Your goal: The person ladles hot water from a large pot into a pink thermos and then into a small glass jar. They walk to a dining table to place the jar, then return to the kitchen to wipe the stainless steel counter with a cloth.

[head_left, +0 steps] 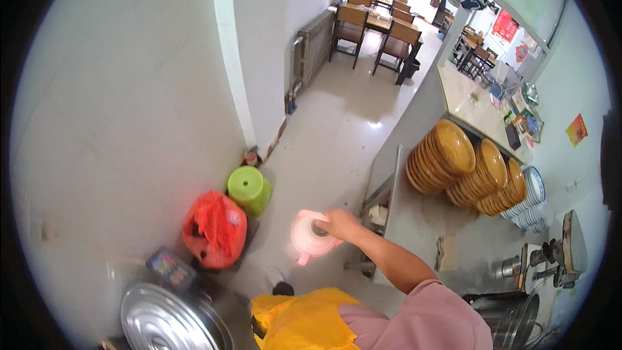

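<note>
My right hand (336,226) grips a pale pink roll (305,237) by the dark round hole at its middle. Loose pink ends stick out from the roll; whether it is thin plastic or paper I cannot tell. It hangs over the tiled floor, in front of my yellow apron (311,321). My left hand is out of view. Left of the roll, a red plastic bag (216,233) with bunched red plastic in it stands beside a lime-green plastic stool (246,183).
Stacked brown bowls (440,155) and blue-rimmed white bowls (532,189) stand on a steel worktable (418,233) at right, with a folded cloth (447,253). A large metal lid (165,321) is at lower left. Wooden chairs (351,22) and tables lie beyond the passage.
</note>
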Motion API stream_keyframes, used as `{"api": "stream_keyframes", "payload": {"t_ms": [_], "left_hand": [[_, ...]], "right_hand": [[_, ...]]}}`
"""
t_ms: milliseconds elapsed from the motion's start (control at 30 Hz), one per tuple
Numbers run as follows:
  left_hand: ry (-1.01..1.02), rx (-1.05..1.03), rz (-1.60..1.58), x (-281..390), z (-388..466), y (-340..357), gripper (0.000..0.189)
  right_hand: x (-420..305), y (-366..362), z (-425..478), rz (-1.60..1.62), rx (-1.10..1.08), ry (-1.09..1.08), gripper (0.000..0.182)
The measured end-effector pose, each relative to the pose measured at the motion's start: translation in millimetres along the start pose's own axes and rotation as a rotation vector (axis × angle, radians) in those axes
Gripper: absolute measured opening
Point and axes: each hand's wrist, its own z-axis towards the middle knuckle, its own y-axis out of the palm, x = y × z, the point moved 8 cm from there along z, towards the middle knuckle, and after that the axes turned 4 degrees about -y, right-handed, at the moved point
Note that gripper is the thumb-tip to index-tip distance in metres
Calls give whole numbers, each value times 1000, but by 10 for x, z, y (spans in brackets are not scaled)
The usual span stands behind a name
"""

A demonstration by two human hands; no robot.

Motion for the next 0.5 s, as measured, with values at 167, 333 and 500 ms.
{"api": "stream_keyframes", "payload": {"t_ms": [167, 333, 500], "left_hand": [[133, -47, 130, 1373, 1128, -990, 30], [192, -99, 261, 2417, 2015, -1475, 32], [220, -44, 289, 4258, 3083, -1704, 32]], "right_hand": [[449, -892, 906, 116, 183, 234, 41], [1215, -1591, 1810, 340, 281, 370, 39], [2059, -2266, 2794, 220, 351, 462, 38]]}}
